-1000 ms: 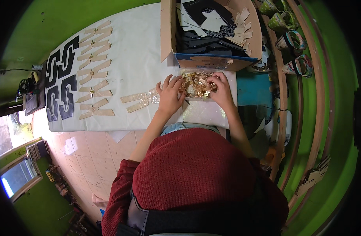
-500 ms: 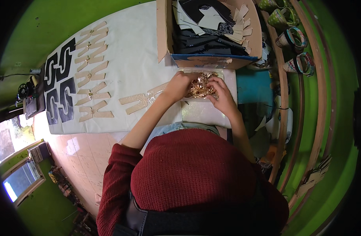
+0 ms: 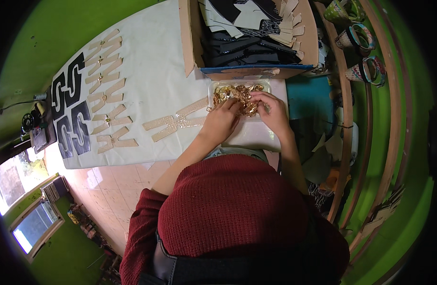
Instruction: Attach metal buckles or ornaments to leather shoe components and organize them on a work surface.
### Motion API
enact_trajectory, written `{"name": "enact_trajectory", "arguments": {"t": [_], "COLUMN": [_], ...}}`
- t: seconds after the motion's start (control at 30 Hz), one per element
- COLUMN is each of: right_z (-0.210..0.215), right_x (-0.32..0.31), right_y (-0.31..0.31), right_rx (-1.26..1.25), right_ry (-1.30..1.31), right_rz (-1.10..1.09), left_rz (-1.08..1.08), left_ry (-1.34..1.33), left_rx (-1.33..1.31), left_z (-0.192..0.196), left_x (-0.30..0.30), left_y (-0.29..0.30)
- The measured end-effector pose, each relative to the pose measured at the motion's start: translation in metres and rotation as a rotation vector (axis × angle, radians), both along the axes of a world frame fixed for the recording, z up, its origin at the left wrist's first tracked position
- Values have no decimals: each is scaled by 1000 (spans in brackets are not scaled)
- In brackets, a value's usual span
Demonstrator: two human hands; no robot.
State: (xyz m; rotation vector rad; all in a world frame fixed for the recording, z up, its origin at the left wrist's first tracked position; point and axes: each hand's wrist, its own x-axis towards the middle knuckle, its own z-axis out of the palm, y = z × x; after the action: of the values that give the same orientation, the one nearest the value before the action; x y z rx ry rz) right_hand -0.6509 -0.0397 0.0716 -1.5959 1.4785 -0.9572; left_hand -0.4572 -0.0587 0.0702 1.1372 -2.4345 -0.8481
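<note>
A pale cloth point(image 3: 152, 71) covers the table across the upper left and centre of the frame. At top centre stands a cardboard box point(image 3: 192, 38), filled with black and beige cut pieces. On the cloth at upper left lie black S-shaped pieces point(image 3: 68, 111) with a column of beige strap pieces point(image 3: 106, 90) beside them, and one more beige strap point(image 3: 175, 122) lies near the middle, just left of the hands. Just below the box sits a clear tray point(image 3: 217, 87) of small gold fittings point(image 3: 230, 91). The left hand point(image 3: 222, 122) has its fingertips curled down into the fittings at the tray's near edge; the right hand point(image 3: 271, 110) pinches with narrow fingers, probably on a fitting, though the small parts blur together.
</note>
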Motion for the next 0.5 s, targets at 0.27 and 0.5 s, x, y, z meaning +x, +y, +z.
{"name": "enact_trajectory", "arguments": {"t": [0.27, 0.5], "right_z": [-9, -5], "right_x": [10, 25], "right_y": [-14, -21], "right_rx": [6, 89], "right_ry": [309, 612], "right_rz": [-64, 21], "left_rz": [83, 70], "left_ry": [-290, -173], "left_rx": [-198, -118], "left_z": [2, -11], "left_x": [4, -7], "left_y": [-2, -12]}}
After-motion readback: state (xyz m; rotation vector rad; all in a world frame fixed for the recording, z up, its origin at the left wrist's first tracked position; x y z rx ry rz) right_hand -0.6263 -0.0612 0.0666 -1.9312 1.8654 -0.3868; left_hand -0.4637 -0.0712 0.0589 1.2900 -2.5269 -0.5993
